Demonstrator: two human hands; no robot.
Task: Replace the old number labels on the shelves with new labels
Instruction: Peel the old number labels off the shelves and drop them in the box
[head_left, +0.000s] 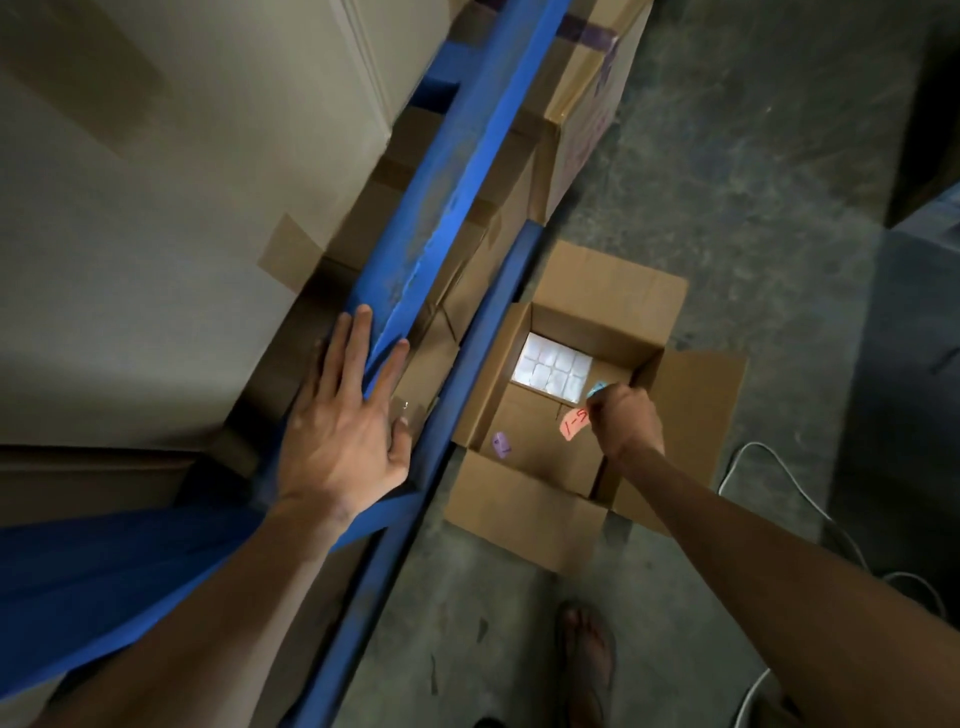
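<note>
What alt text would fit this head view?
A person's left hand rests flat on a blue shelf beam while the right hand holds an orange label over an open cardboard box on the floor; a purple label lies inside.

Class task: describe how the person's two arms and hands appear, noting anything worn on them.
Both forearms are bare up to the frame edge, with no sleeves in view. The left hand and right hand wear no gloves; no rings, watch or wristband can be seen.
</note>
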